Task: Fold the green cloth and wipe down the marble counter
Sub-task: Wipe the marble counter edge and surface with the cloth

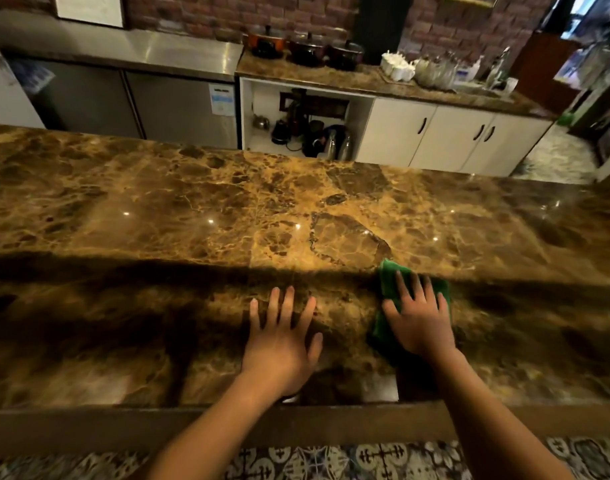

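Observation:
A folded green cloth (388, 280) lies flat on the brown marble counter (227, 209), right of centre near the front edge. My right hand (417, 320) presses down on top of the cloth with fingers spread, covering most of it. To its left my left hand (282, 337) rests flat on the bare marble, fingers apart, holding nothing. The cloth's far left corner and left edge stick out from under my right hand.
The counter's wooden front edge (89, 427) runs across the bottom, with patterned floor tiles (331, 459) below. Behind the counter stand steel cabinets (158, 105), white cupboards (435, 133), an open shelf with kettles (310, 129), pots (307, 50) and white cups (397, 67).

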### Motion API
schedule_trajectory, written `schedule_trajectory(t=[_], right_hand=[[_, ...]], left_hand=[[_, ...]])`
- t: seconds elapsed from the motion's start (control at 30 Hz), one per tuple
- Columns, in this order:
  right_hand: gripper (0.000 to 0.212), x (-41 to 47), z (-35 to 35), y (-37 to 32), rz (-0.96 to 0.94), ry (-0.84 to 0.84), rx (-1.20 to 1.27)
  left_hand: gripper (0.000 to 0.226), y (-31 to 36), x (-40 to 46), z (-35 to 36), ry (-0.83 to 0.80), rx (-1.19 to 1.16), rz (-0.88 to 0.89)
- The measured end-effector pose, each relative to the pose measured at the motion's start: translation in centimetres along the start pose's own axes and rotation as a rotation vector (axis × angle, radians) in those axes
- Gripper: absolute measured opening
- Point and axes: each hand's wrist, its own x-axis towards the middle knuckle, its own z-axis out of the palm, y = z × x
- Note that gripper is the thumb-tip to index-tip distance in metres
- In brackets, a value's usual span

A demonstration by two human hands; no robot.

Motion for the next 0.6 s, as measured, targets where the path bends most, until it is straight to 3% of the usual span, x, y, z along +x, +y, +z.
schedule_trajectory(t=[0.2,0.4,0.6], right_hand=[[0.071,5.0,-0.7,-3.5,-0.075,-0.031,0.004],[0.077,-1.2,0.5,-6.7,-0.27,0.012,0.035],[0.077,-7.8,1.4,-0.9,-0.35,-0.018,0.011]], left_hand=[[0.072,0.4,0.5,-0.4,-0.034,0.028,-0.015],[0.073,0.3,0.6,-0.7,-0.062,0.071,-0.039],[0.065,0.2,0.2,-0.8,-0.069,0.053,-0.047]])
